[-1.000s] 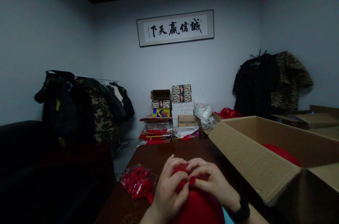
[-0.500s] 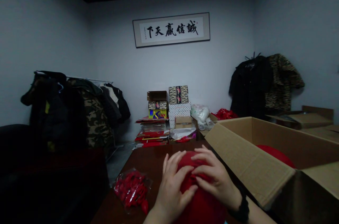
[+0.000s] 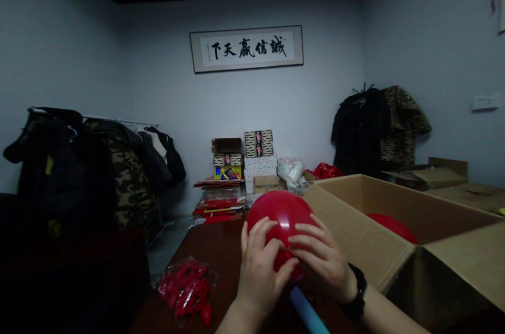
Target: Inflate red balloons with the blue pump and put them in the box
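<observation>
A shiny red inflated balloon [image 3: 281, 209] is between my two hands, above the dark wooden table. My left hand [image 3: 258, 265] holds its lower left side, thumb and fingers curled in toward the neck. On the other side my right hand [image 3: 326, 265], with a black band at the wrist, presses its fingers on the balloon close to the neck. The fingers partly hide the neck. Just below it is the end of a blue tube [image 3: 306, 309]; whether they touch I cannot tell. A clear bag of small red balloons [image 3: 186, 291] lies left of my left hand.
A large open cardboard box [image 3: 355, 226] stands at the right, with a red balloon [image 3: 393, 228] inside. Stacked boxes [image 3: 260, 165] and red flat packs [image 3: 219, 202] sit at the table's far end. Clothes [image 3: 130, 171] hang on a rack at the left.
The balloon has moved up and away from me between my hands, and the blue tube beneath it has come into view. My head view has turned slightly right.
</observation>
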{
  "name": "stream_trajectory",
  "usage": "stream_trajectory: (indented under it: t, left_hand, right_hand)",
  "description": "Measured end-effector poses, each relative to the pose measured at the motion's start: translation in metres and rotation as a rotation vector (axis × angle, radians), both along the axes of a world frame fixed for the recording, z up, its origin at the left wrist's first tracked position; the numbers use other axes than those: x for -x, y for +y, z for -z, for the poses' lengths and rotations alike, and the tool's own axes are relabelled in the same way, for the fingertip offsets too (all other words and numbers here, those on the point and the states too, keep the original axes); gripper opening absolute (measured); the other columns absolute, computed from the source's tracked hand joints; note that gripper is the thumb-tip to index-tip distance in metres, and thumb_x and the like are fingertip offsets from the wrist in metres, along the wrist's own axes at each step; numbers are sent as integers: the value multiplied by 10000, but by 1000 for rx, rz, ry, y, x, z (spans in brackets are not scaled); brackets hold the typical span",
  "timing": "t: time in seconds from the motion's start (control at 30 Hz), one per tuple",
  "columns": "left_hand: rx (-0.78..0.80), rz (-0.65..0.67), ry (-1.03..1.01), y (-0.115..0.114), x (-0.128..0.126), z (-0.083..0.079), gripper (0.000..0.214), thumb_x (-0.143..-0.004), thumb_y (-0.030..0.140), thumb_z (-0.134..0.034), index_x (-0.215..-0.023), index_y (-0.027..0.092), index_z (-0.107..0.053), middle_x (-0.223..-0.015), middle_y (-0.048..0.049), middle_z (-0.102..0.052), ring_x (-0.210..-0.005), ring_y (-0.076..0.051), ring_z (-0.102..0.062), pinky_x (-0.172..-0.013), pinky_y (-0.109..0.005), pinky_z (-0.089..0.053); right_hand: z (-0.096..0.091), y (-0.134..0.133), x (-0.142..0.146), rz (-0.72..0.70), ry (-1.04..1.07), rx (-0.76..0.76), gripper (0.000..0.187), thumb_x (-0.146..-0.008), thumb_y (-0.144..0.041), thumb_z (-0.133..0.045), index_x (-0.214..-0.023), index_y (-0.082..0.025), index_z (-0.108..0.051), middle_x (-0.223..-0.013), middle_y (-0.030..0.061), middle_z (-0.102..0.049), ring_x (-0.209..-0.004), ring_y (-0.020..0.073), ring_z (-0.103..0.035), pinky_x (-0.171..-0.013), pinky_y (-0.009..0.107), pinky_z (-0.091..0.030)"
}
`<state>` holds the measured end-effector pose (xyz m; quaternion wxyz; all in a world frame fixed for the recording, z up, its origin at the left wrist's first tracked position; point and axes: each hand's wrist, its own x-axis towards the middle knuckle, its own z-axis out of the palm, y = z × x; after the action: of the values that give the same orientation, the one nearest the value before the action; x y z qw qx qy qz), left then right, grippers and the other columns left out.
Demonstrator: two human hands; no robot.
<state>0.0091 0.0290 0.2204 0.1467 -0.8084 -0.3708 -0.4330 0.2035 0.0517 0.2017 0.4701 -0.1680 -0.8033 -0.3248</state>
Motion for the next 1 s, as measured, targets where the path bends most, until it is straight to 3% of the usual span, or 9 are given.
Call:
stream_trajectory:
  t: [0.23, 0.37, 0.5, 0.73, 1.0]
  left_hand:
    - [-5, 118, -50, 4, -25, -13, 99, -772, 159, -589, -805, 228, -652, -1188, -79, -594, -1198, -263, -483, -1083, -592, -271]
    - [-83, 191, -89, 7, -37, -9, 115, -786, 174, -587, -818, 240, -676, -1209, -77, -585, -1207, -258, -473, -1096, -577, -254]
    - [-178, 248, -90, 14, -53, -8, 120, -805, 208, -592, -832, 259, -697, -1224, -67, -581, -1201, -245, -476, -1111, -567, -219]
    - [-291, 315, -90, 27, -86, -20, 124, -804, 225, -618, -836, 296, -714, -1316, -41, -530, -1250, -240, -425, -1127, -571, -139]
    - [-329, 386, -58, 45, -132, -33, 118, -811, 252, -613, -845, 298, -717, -1345, -38, -519, -1270, -254, -408, -1118, -594, -136]
  right_hand:
    - [-13, 1, -25, 113, -1, -59, 237, -835, -168, -601, -1069, -200, -622, -1146, 58, -657, -1241, 240, -447, -1095, 565, -278]
    - [-15, 0, -39, 186, 26, -61, 342, -810, -174, -634, -1150, -190, -596, -1221, 109, -608, -1258, 270, -426, -1071, 596, -296]
    - [-16, -1, -57, 196, 40, -99, 274, -806, -169, -639, -1074, -225, -638, -1204, 84, -622, -1243, 264, -446, -1073, 599, -292]
    - [-27, -11, -92, 281, 71, -144, 213, -803, -170, -649, -1010, -220, -661, -1138, 64, -662, -1212, 246, -477, -1102, 589, -241]
    - [-42, -17, -129, 420, 111, -199, 332, -783, -169, -677, -1103, -242, -629, -1251, 105, -591, -1233, 296, -469, -1061, 665, -264]
